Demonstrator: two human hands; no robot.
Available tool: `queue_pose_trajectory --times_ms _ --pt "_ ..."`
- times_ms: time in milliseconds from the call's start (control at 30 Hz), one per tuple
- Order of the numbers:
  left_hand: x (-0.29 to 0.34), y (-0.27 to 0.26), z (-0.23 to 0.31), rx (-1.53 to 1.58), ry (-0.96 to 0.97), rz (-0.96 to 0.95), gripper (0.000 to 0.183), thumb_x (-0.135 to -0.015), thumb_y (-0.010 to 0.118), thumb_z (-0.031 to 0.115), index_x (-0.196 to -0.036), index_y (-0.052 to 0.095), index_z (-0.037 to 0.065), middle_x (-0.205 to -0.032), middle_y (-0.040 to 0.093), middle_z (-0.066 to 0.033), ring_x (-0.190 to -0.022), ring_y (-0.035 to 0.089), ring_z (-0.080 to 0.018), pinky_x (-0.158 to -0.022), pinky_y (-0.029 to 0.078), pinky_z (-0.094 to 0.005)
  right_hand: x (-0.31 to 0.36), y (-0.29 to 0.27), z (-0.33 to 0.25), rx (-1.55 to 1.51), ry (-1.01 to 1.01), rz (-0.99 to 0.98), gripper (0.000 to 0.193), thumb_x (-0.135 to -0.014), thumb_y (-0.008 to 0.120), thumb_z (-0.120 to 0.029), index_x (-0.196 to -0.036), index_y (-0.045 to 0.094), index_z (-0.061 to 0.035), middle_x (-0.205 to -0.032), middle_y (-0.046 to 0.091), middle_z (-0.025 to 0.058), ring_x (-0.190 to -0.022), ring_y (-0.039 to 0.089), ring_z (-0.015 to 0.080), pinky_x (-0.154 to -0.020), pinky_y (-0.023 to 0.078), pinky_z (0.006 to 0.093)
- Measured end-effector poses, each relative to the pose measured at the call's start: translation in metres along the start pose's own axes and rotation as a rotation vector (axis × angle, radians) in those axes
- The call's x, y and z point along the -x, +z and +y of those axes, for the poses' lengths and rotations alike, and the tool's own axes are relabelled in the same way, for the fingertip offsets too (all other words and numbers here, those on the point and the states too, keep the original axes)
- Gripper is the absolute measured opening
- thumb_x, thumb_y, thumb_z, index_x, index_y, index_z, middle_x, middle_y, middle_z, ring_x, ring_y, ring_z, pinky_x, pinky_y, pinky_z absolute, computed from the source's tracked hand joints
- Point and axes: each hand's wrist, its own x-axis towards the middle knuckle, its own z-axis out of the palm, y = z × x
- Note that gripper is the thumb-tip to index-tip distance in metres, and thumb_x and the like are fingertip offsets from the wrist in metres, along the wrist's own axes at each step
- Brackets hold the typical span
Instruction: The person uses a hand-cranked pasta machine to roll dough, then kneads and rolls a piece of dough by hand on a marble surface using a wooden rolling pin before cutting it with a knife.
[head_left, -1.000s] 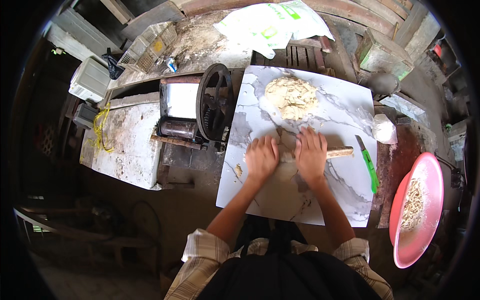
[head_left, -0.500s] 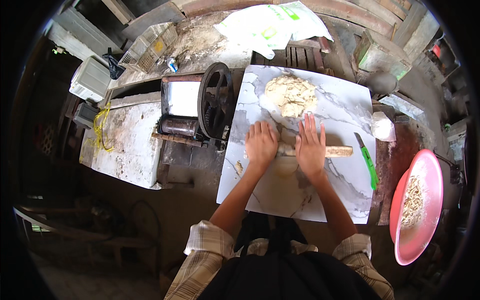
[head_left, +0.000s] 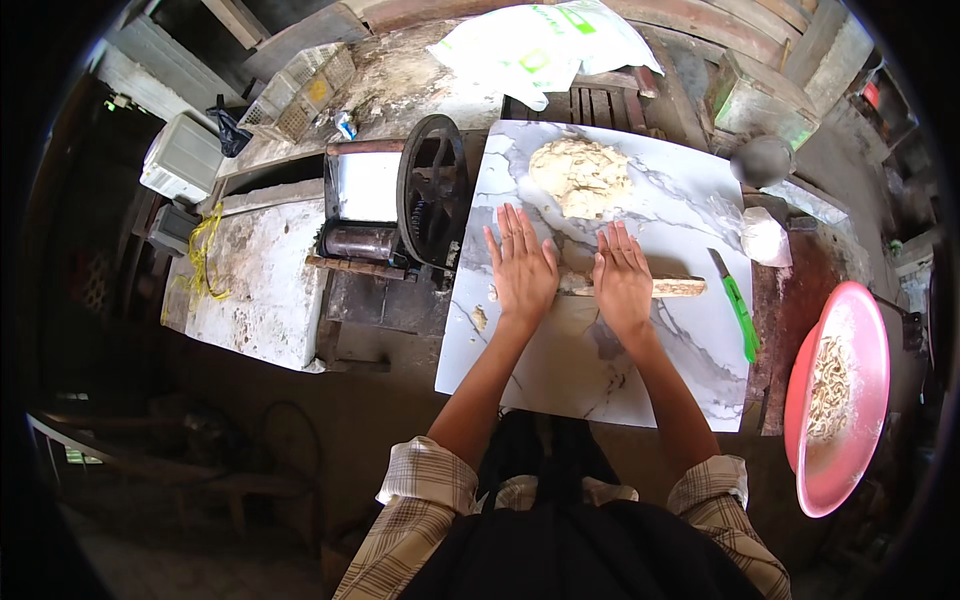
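A wooden rolling pin (head_left: 680, 287) lies crosswise on a white marble-patterned board (head_left: 690, 390). My left hand (head_left: 524, 272) rests flat over its left part, fingers stretched forward. Beside it, my right hand (head_left: 624, 283) lies palm-down across the pin with the fingers straight. Whatever dough is beneath the pin is mostly hidden by my hands. A large lump of pale dough (head_left: 580, 176) sits beyond my fingertips. To the right of the pin is a green-handled cutter knife (head_left: 738, 312) with its blade out. A small dough scrap (head_left: 479, 318) lies near the board's left edge.
Left of the board stands a hand-cranked roller machine (head_left: 362, 240) with a big dark wheel (head_left: 434, 195). A pink basin (head_left: 868, 400) holding floury strips is at the right. A bag of white powder (head_left: 765, 238) sits by the board, and a large white sack (head_left: 545, 50) lies behind.
My hands have slid forward over the rolling pin, and the left fingers now reach farther out. The flat dough round seen below the pin no longer shows. The view has shifted slightly.
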Motion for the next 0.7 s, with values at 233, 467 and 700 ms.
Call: queue_pose_trajectory --times_ms 233,467,700 --pt "0.085 -0.039 0.005 0.128 0.076 -0.125 0.055 -0.090 0.040 0.019 -0.137 0.028 -0.008 -0.145 0.028 -0.0225 -0.138 0.022 -0.0317 -0.110 0.022 -0.0441 0.079 -0.047 -0.027 -0.131 0.046 -0.165 0.055 -0.083 0.053 -0.014 -0.134 0.036 0.0027 -0.132 0.045 0.0150 -0.122 0.042 0.0279 -0.107 0.030 0.0419" --pt "0.095 -0.054 -0.017 0.179 0.228 -0.171 0.050 -0.087 0.053 0.025 -0.130 0.042 0.003 -0.124 0.048 -0.0129 -0.117 0.044 -0.0262 -0.103 0.030 -0.0438 0.074 -0.056 -0.005 -0.206 -0.050 -0.169 0.057 -0.076 0.062 -0.010 -0.129 0.042 -0.0018 -0.116 0.050 0.0135 -0.111 0.046 0.0304 -0.099 0.036 0.0418" --pt "0.096 -0.064 -0.024 0.425 0.217 -0.207 0.038 -0.081 0.064 0.026 -0.113 0.055 0.009 -0.104 0.050 -0.0104 -0.098 0.048 -0.0291 -0.091 0.035 -0.0424 0.076 -0.088 0.018 -0.459 -0.121 -0.262 0.050 -0.074 0.066 -0.009 -0.121 0.050 -0.0048 -0.109 0.052 0.0115 -0.105 0.048 0.0295 -0.090 0.040 0.0410"
